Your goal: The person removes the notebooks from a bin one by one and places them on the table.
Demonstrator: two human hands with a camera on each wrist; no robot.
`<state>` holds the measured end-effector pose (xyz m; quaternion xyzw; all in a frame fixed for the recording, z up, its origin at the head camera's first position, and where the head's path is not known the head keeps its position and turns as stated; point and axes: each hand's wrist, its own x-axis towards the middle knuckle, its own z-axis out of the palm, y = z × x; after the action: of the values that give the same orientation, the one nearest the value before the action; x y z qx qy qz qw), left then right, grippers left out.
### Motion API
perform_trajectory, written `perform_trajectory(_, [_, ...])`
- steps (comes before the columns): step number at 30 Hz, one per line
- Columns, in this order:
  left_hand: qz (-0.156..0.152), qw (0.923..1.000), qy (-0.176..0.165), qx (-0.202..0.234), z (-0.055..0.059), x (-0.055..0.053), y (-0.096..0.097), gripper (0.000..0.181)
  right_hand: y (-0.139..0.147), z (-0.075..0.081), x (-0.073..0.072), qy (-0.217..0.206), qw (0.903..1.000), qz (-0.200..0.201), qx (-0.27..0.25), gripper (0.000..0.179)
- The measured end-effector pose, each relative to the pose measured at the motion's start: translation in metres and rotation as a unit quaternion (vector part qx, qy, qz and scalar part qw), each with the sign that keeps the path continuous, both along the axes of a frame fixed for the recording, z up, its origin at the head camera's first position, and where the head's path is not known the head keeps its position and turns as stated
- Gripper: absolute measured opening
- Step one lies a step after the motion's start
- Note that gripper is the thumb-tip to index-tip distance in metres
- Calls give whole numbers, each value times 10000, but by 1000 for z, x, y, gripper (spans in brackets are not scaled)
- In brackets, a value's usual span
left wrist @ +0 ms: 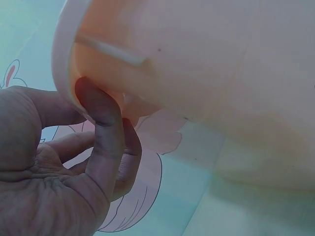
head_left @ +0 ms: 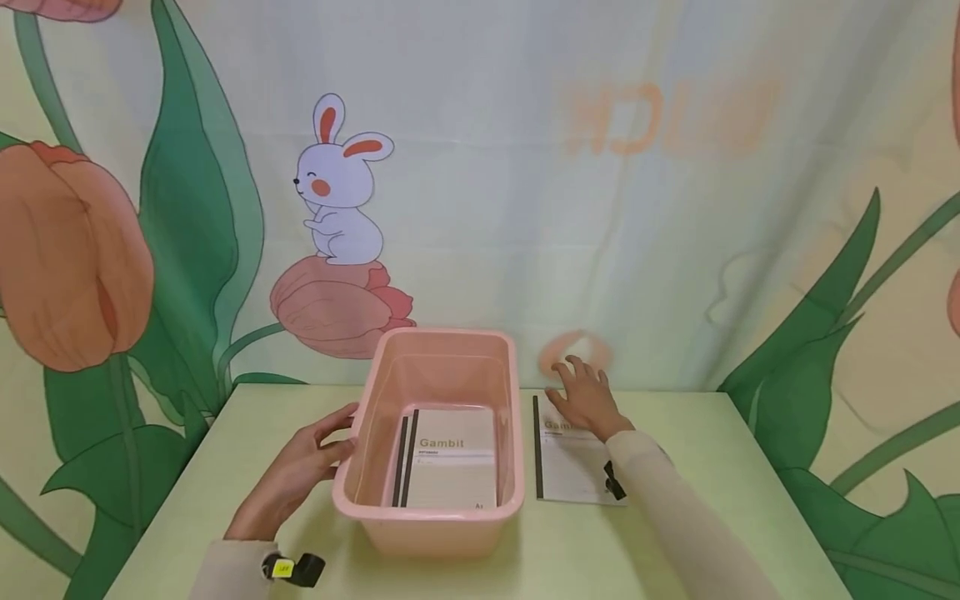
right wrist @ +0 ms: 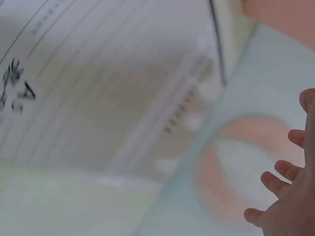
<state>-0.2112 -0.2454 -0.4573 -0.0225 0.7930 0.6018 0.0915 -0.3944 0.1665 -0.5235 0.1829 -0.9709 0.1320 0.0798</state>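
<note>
A pink plastic bin (head_left: 431, 533) stands on the table, left of centre. At its left side my left hand (head_left: 300, 458) grips the rim; in the left wrist view the fingers (left wrist: 106, 142) curl under the lip. Inside the bin lie notebooks (head_left: 453, 479) with dark spines, overlapping, the top one marked "Gambit". Another such notebook (head_left: 573, 477) lies flat on the table to the right of the bin. Over its upper part hovers my right hand (head_left: 587, 400), fingers spread and holding nothing. The right wrist view shows that notebook's lined cover (right wrist: 118, 98) close by.
The pale green table (head_left: 697, 483) reaches back to a hanging cloth (head_left: 487, 208) printed with tulips and a white rabbit (head_left: 345, 200). The bin's raised walls stand between the two hands.
</note>
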Motion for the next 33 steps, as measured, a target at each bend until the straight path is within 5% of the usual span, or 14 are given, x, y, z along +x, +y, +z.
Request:
perform_trajectory(8, [-6, 10000, 64, -11, 3, -3, 2, 64, 6, 51, 21, 598, 9971, 468, 67, 55])
perform_trajectory(19, [-3, 9999, 105, -24, 6, -5, 5, 65, -10, 128, 68, 1363, 9851, 1048, 55, 56])
perform_trajectory(24, [-44, 9998, 157, -62, 7, -6, 4, 65, -33, 153, 83, 1318, 9829, 1270, 198, 59])
perform_trajectory(33, [-44, 9995, 265, -146, 10, -11, 2, 63, -90, 175, 82, 678, 9844, 1554, 471, 67])
